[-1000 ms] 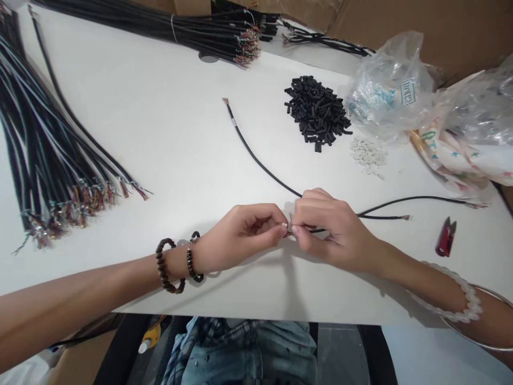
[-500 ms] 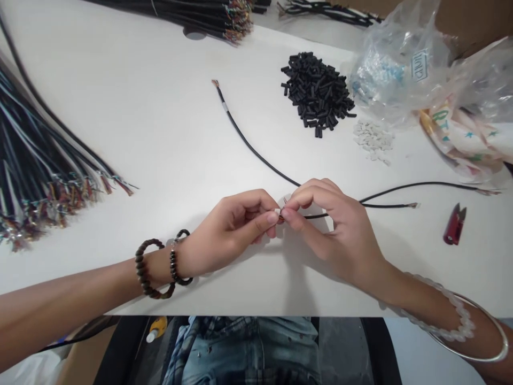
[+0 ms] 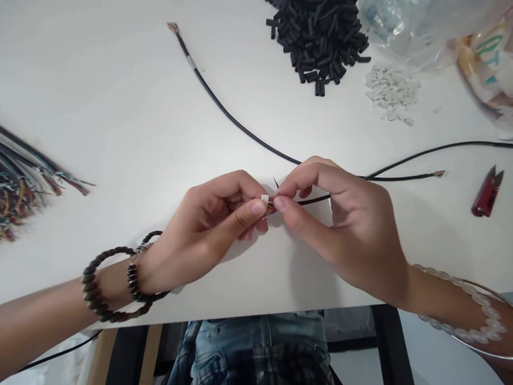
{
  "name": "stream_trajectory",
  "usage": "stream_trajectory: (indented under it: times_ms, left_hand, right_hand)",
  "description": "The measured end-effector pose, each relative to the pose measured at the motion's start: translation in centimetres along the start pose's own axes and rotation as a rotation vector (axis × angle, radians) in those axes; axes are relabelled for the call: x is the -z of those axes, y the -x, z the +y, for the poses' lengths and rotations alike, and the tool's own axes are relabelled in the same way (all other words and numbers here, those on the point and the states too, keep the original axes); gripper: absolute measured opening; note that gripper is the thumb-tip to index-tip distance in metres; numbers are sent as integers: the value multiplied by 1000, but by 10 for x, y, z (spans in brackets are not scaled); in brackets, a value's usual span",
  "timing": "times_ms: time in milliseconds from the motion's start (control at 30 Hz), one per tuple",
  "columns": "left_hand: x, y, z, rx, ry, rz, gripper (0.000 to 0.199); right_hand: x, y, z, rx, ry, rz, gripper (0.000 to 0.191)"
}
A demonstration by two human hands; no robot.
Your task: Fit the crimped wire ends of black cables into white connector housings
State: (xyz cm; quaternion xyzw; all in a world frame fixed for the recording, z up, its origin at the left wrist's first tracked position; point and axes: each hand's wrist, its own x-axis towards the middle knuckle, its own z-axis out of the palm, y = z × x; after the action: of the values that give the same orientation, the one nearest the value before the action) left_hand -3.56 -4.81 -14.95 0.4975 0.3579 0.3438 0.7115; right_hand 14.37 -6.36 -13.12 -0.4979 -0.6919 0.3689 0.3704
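Note:
Between the thumb and forefinger of my left hand is a small white connector. Thin coloured wires run from it toward my right hand, whose thumb and forefinger pinch one of them; its dark tip sticks up above the fingers. The wires come from a black cable that passes under my right hand. Beyond the hands, a black cable curves up to the left, with a white band and bare coloured wire ends. To the right, another cable end carries a small white connector.
A heap of short black tubes lies at the back, beside a pile of small white pieces. Plastic bags fill the back right corner. Red snips lie at the right. A bundle of stripped cables is at the left.
The camera view has come closer and lower, so the back of the table is cut off. Both hands keep their pinch; the wire tip above the right fingers now shows longer.

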Motion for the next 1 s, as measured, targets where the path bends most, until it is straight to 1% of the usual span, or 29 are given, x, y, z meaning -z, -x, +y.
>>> stream_trajectory:
  times_ms: [100,233,300,433,533,600,667,767,867,1000]
  left_hand:
    - [0,0,0,1,-10,-7,18]
    - [-1,0,2,13,-14,-4,17]
    - [-1,-1,3,29,-10,12,18]
    - [-1,-2,1,36,-2,25,20]
    - [0,-3,-1,15,-17,16,20]
    - [1,-3,-2,-7,-35,15,20]
    - [1,-3,-3,-35,-60,24,18]
    - [0,-2,-4,-79,-127,52,17]
    - [-2,-1,-5,-110,-200,62,16]
    - [-2,-1,-7,-135,-257,47,14]
  right_hand:
    - [-1,-1,0,-20,-11,3,12]
    - [-2,1,2,0,-28,17,11]
    - [-2,2,4,43,-32,39,10]
    - [-2,2,9,183,10,70,9]
    - [-3,0,12,201,7,48,5]
    - [-3,-1,13,162,8,34,3]
    - [-1,-2,12,105,25,1,6]
    - [4,-6,9,0,19,-103,10]
    - [11,-12,7,-146,-46,-225,9]
    - [18,-21,8,-298,-113,-329,8]
